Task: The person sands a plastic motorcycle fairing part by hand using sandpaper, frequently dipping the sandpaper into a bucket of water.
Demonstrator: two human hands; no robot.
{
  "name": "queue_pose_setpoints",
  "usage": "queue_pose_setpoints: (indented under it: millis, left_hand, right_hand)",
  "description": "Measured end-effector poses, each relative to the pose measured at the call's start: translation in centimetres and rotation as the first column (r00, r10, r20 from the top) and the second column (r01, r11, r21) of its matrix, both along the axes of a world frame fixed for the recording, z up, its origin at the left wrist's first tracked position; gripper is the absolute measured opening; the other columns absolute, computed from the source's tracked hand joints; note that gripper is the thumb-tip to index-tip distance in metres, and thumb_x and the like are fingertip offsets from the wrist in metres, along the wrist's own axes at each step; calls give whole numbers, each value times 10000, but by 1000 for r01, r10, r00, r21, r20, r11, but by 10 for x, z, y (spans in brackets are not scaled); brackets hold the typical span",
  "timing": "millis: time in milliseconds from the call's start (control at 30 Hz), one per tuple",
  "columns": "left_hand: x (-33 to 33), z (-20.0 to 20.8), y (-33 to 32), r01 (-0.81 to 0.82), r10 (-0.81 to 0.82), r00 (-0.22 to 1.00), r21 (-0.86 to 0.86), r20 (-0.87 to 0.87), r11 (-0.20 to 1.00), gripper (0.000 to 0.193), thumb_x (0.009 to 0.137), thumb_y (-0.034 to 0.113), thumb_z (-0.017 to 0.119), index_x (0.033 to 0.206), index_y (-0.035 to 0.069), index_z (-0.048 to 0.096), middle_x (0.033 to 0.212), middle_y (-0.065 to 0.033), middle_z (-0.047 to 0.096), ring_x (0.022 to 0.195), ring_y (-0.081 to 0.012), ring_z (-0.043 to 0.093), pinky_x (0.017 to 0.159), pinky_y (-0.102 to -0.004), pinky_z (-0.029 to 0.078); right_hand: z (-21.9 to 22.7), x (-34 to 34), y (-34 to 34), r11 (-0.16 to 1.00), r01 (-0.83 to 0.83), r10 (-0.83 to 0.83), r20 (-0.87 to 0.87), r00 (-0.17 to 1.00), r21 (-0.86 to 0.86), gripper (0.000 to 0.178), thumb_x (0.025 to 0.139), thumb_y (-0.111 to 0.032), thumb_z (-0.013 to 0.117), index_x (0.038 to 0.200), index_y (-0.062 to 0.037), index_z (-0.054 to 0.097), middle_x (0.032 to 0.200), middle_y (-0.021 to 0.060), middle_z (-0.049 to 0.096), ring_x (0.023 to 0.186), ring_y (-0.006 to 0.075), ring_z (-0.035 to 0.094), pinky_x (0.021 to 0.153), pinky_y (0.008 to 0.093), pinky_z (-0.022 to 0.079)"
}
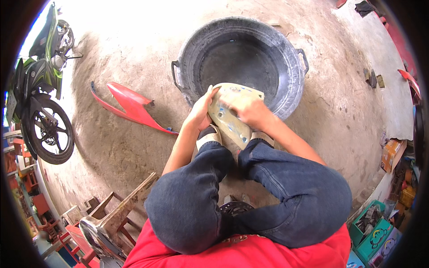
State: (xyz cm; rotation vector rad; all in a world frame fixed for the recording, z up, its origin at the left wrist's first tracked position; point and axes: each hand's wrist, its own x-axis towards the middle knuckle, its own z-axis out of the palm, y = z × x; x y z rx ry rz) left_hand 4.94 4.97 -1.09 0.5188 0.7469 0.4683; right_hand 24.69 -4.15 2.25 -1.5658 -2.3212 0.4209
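Observation:
My left hand (202, 109) grips the left edge of a beige body panel (229, 123), with the thumb along its rim. The panel has several holes and blue and grey patches. It is tilted between my shoes and overlaps the near rim of a big black tub (292, 85). Bent over the panel's upper face, my right hand (247, 106) is closed and a little blurred. Its fingers press on the surface, and whatever may be under them is hidden.
A red fairing piece (134, 109) lies on the concrete floor to the left. Beyond it stands a motorcycle (47, 120). A worn wooden frame (129, 201) is at lower left. Cardboard (393, 154) and a green box (373, 232) of odds and ends sit at lower right.

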Motion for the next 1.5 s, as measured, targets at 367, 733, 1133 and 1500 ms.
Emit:
queue_pose_setpoints:
  millis: [367, 733, 1133, 1500]
  left_hand:
    - [5, 3, 3, 26, -24, 999, -41, 47, 999, 677, 1120, 512, 418, 1562, -1, 415, 1475, -131, 576, 1322, -225, 585, 1085, -405, 514]
    - [5, 13, -1, 35, -38, 997, -48, -64, 998, 707, 1126, 516, 377, 1599, -8, 335, 1524, -165, 522, 1329, -261, 588, 1120, -428, 492]
    - [4, 17, -3, 40, -45, 997, -75, -70, 996, 661, 1133, 499, 379, 1558, -5, 423, 1492, -121, 564, 1311, -230, 592, 1107, -406, 498]
    - [9, 5, 1, 51, -51, 999, 16, -9, 999, 698, 1130, 504, 377, 1603, -8, 338, 1571, -166, 476, 1389, -257, 538, 1160, -446, 460]
  right_hand:
    - [-7, 6, 2, 996, 64, -54, -175, 983, 57, 457, 885, -139, 629, 1336, -101, 694, 1305, 174, 704, 1201, 307, 686, 1048, 399, 539]
    - [-5, -4, -13, 974, -74, 87, -49, 995, 215, 465, 896, -105, 596, 1354, -79, 673, 1350, 159, 690, 1269, 288, 656, 1082, 396, 518]
    - [-6, -7, -3, 960, -121, 164, -157, 974, 252, 449, 895, -67, 596, 1335, -58, 688, 1366, 135, 690, 1296, 286, 645, 1097, 398, 515]
    - [-12, 19, 4, 989, 58, -33, -182, 983, 138, 488, 901, -72, 586, 1382, -92, 663, 1417, 146, 658, 1303, 302, 639, 1118, 407, 500]
